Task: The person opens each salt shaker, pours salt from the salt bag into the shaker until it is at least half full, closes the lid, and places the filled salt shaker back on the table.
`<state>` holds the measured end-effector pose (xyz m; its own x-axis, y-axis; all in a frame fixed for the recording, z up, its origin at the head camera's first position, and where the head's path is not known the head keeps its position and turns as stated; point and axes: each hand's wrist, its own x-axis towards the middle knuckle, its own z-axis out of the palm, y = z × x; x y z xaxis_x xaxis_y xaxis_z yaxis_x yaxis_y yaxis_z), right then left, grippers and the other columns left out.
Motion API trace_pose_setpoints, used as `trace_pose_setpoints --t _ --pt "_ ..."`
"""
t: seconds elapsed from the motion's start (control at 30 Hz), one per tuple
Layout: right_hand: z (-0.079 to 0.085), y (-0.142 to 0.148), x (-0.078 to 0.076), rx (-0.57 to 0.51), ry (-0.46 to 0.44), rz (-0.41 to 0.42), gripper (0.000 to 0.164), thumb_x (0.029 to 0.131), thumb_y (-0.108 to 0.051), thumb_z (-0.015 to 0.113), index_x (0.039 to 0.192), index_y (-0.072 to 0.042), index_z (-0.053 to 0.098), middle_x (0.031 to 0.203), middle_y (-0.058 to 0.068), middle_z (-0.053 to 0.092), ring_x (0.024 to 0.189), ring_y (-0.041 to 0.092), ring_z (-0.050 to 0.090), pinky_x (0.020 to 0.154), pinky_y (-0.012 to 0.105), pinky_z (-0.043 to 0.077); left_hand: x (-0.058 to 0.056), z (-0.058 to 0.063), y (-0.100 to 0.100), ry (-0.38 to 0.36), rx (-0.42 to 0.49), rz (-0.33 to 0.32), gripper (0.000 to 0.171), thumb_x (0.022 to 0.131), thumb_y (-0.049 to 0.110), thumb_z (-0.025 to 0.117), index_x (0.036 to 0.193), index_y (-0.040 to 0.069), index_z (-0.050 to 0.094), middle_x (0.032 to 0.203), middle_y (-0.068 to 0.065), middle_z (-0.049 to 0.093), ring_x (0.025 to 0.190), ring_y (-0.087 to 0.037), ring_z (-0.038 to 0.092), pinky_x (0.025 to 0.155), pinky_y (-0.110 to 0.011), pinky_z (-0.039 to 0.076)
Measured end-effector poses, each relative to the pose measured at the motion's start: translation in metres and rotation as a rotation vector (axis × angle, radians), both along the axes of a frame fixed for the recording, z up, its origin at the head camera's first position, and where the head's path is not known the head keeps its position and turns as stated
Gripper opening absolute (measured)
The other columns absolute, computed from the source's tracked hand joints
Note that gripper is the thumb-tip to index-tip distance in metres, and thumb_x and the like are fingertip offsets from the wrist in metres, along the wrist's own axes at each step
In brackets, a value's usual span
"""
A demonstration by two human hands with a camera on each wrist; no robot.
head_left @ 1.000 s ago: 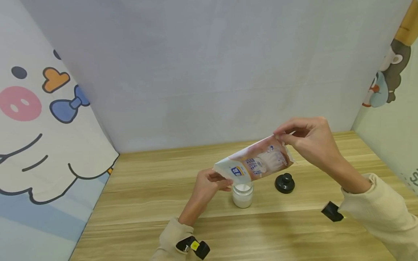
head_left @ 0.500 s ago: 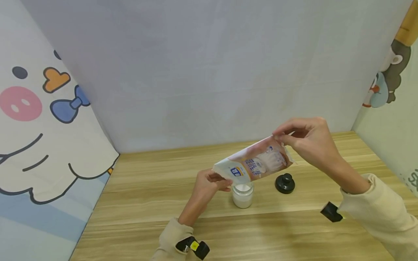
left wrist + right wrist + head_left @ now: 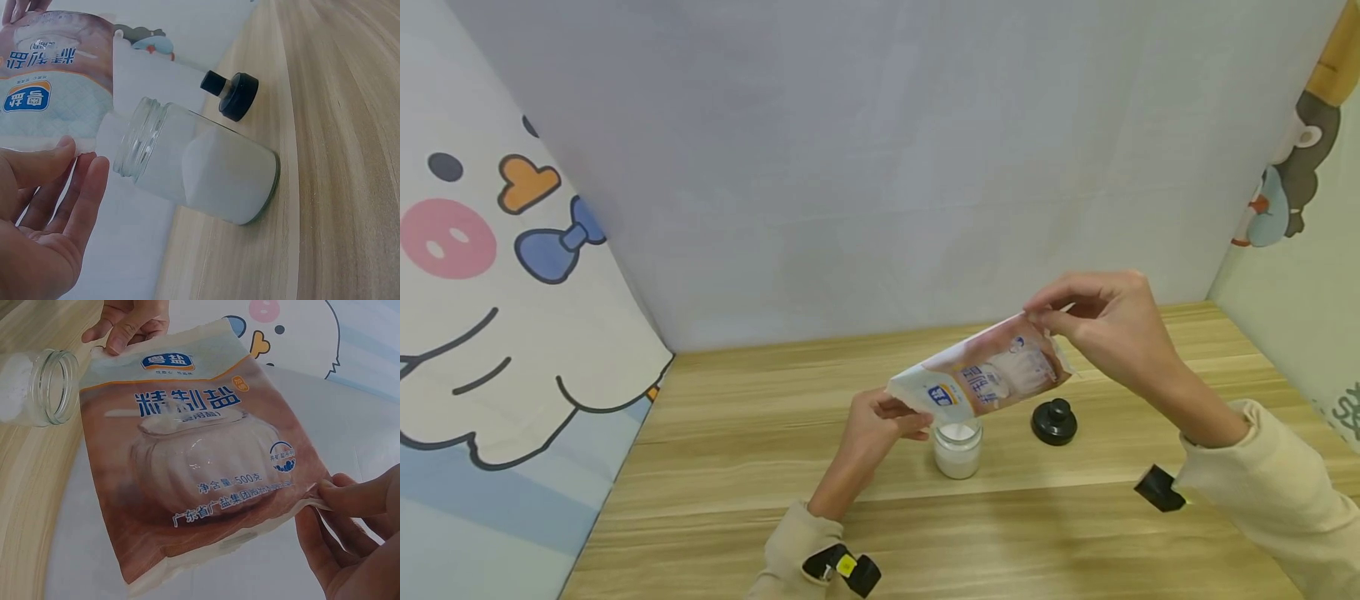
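Note:
A printed pink and pale-blue salt bag [image 3: 981,372] slants down to the left, its lower corner over the mouth of a glass jar [image 3: 957,458]. My left hand [image 3: 880,425] pinches the bag's lower end between thumb and fingers, right beside the jar's rim. Higher up, my right hand [image 3: 1108,321] grips the opposite end's corner by thumb and fingertips. White salt [image 3: 219,169] lies in the jar, heaped at a slope, as the left wrist view shows. The bag's printed front [image 3: 194,444] faces the right wrist camera, and its interior is hidden.
Right of the jar, a black knobbed lid [image 3: 1054,422] rests on the wood-grain table [image 3: 737,467]. A pale grey curtain [image 3: 880,167] stands behind the table, with cartoon-printed panels on the left [image 3: 512,275] and right [image 3: 1292,217]. Both wrists carry small black cameras.
The right hand and the bag's upper end have shifted very slightly left. The left hand, jar and lid look the same.

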<state>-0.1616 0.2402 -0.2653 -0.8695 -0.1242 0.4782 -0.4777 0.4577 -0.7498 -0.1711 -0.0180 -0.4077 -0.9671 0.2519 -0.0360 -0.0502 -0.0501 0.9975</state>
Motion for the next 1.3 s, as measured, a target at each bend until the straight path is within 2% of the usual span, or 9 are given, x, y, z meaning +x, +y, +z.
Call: trace_pose_setpoints --t 0.8,1.3 --pt "-0.0016 -0.0002 0.0010 -0.029 -0.018 -0.009 0.012 0.080 0.005 0.070 0.082 -0.005 0.075 0.078 -0.003 0.071 0.062 0.014 0.066 0.059 0.018 0.055 -0.0012 -0.0009 0.0011 -0.009 -0.001 -0.003 0.028 0.078 -0.004 0.072 0.106 -0.005 0.066 0.095 -0.017 0.070 0.082 -0.026 0.068 0.071 -0.040 0.059" --pt "-0.0052 -0.0032 -0.0005 -0.028 -0.017 0.001 0.011 0.080 0.006 0.070 0.082 -0.004 0.075 0.078 -0.002 0.071 0.061 0.015 0.066 0.058 0.019 0.055 -0.0021 -0.0002 -0.0040 -0.016 -0.008 0.013 0.029 0.078 -0.005 0.071 0.107 -0.008 0.065 0.096 -0.020 0.069 0.085 -0.033 0.067 0.072 -0.040 0.059"
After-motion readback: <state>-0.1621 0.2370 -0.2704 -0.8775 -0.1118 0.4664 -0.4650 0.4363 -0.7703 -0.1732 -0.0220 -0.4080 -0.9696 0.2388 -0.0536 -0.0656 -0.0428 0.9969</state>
